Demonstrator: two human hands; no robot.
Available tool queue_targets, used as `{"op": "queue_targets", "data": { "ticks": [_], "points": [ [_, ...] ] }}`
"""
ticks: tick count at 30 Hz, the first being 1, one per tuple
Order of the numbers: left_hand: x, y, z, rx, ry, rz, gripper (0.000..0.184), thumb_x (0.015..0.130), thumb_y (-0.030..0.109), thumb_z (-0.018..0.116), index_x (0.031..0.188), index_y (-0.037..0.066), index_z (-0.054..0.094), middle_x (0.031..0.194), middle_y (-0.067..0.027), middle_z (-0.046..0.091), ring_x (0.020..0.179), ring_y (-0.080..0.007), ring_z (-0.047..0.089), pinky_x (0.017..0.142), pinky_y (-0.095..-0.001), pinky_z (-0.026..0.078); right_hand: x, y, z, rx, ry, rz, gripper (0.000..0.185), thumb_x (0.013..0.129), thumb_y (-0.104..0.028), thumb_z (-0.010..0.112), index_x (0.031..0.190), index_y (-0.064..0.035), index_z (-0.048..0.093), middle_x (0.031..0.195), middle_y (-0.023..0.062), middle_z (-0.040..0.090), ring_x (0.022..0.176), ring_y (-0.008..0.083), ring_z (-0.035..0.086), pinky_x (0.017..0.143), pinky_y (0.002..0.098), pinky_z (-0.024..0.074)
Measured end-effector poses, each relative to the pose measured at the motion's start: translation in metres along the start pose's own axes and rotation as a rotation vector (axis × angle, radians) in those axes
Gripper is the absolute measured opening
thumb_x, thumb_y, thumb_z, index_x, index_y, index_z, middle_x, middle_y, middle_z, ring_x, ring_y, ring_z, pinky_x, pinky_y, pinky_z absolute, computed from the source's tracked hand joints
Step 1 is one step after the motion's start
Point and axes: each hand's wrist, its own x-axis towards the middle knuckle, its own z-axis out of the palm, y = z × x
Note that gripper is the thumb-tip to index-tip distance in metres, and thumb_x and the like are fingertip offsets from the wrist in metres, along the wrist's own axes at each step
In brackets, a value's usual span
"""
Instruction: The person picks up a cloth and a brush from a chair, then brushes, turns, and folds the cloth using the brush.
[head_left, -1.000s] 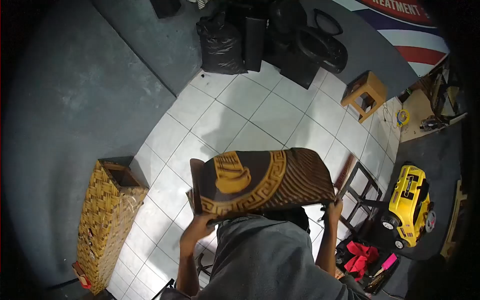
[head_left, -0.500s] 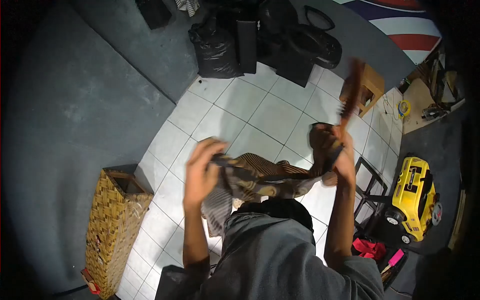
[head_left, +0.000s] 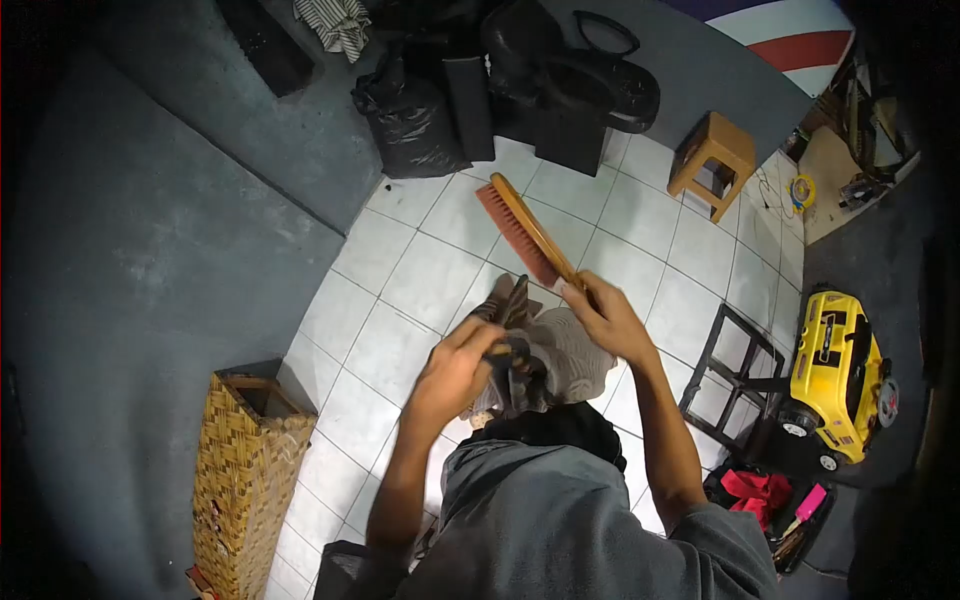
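Observation:
My right hand (head_left: 612,318) grips the wooden handle of a brush (head_left: 535,238) with reddish bristles, which points up and to the left over the floor. My left hand (head_left: 458,372) is closed on a bunched, patterned cloth (head_left: 560,358) in brown, grey and black. The cloth hangs in folds in front of my body, and part of it stands up above my left fingers. Below the brush, the right hand is close to the cloth's upper edge; whether they touch I cannot tell.
A tall woven basket (head_left: 245,475) stands at the left. Black bags (head_left: 415,125) lie against the back wall, with a brown stool (head_left: 715,160) further right. At the right are a black frame (head_left: 735,375), a yellow toy car (head_left: 832,375) and a box with a red cloth (head_left: 757,497).
The cloth, stretched between both hands before, is now bunched at my left hand. My right hand has let go of its end and moved inward, and the brush now tilts left.

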Motion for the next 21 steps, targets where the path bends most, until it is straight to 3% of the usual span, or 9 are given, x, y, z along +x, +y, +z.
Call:
{"op": "queue_targets", "data": {
  "ticks": [1,3,6,8,10,14,16,17,21],
  "points": [
    [-0.001,0.005,-0.010,-0.020,-0.136,0.030,0.037,0.065,-0.012,0.048,0.100,-0.001,0.053,0.095,-0.0161,0.053,0.085,-0.0315,0.057,0.073,-0.0354,0.047,-0.007,0.011,0.001,0.148,-0.008,0.071,0.025,0.086,-0.025,0.051,0.084,-0.0002,0.048,0.059,0.0083,0.045,0.052,0.0195,0.042,0.051,0.0314,0.0381],
    [0.002,0.032,-0.031,-0.153,-0.178,0.036,0.037,0.063,-0.015,0.048,0.098,-0.001,0.054,0.095,-0.0139,0.052,0.081,-0.0248,0.058,0.071,-0.0308,0.048,-0.016,0.069,0.022,-0.118,-0.010,-0.450,0.030,0.093,-0.028,0.037,0.086,-0.0012,0.049,0.058,0.0089,0.043,0.051,0.0213,0.040,0.052,0.0321,0.0383],
    [0.001,0.067,-0.061,0.008,0.055,0.093,0.036,0.061,-0.015,0.047,0.092,0.000,0.058,0.095,-0.0111,0.052,0.075,-0.0173,0.058,0.061,-0.0280,0.048,-0.052,0.082,0.054,0.153,-0.264,-0.165,0.034,0.093,-0.031,0.035,0.088,-0.0016,0.051,0.064,0.0142,0.051,0.058,0.0302,0.050,0.059,0.0377,0.0414],
    [-0.006,0.062,-0.076,0.189,0.420,0.249,0.016,0.064,0.005,0.053,0.078,0.004,0.060,0.092,-0.0134,0.056,0.073,-0.0195,0.057,0.058,-0.0265,0.044,-0.054,0.138,0.072,-0.284,-0.362,0.027,0.044,0.093,-0.042,0.029,0.096,-0.0054,0.053,0.071,0.0164,0.056,0.067,0.0325,0.056,0.064,0.0385,0.0443],
    [-0.012,0.058,-0.085,0.119,0.829,0.313,0.024,0.073,0.026,0.063,0.078,0.005,0.051,0.087,-0.0121,0.054,0.076,-0.0202,0.055,0.068,-0.0297,0.045,-0.054,0.208,0.073,-0.724,-0.542,0.342,0.048,0.093,-0.045,0.024,0.111,-0.0120,0.054,0.091,0.0194,0.061,0.086,0.0355,0.059,0.073,0.0409,0.0458],
    [-0.006,0.074,-0.095,0.102,1.025,0.318,0.042,0.073,0.035,0.067,0.093,0.003,0.050,0.091,-0.0110,0.052,0.078,-0.0177,0.053,0.070,-0.0295,0.046,-0.091,0.325,0.044,-0.972,-0.474,0.674,0.038,0.072,-0.032,0.061,0.106,-0.0146,0.061,0.098,0.0131,0.063,0.093,0.0258,0.061,0.074,0.0391,0.0494],
    [-0.016,0.079,-0.091,0.190,1.041,0.158,0.040,0.071,0.029,0.067,0.096,0.001,0.055,0.093,-0.0108,0.052,0.076,-0.0177,0.054,0.070,-0.0296,0.046,-0.095,0.347,0.032,-0.935,-0.392,0.573,0.035,0.072,-0.033,0.060,0.098,-0.0105,0.063,0.093,0.0141,0.064,0.087,0.0294,0.062,0.073,0.0390,0.0497],
    [-0.028,0.084,-0.114,0.320,0.513,0.122,0.036,0.064,0.021,0.066,0.093,0.000,0.061,0.097,-0.0112,0.052,0.077,-0.0196,0.056,0.070,-0.0304,0.047,-0.082,0.299,0.018,-0.953,-0.470,0.537,0.033,0.074,-0.033,0.057,0.095,-0.0086,0.063,0.092,0.0154,0.064,0.086,0.0310,0.062,0.072,0.0394,0.0498],
    [-0.013,0.092,-0.098,0.418,0.014,0.022,0.034,0.053,0.001,0.057,0.086,0.004,0.064,0.099,-0.0125,0.051,0.083,-0.0266,0.058,0.067,-0.0368,0.048,-0.037,0.185,0.000,-0.398,-0.129,0.448,0.039,0.090,-0.035,0.042,0.087,0.0017,0.057,0.076,0.0176,0.060,0.066,0.0250,0.058,0.060,0.0353,0.0450]
  ]
}}
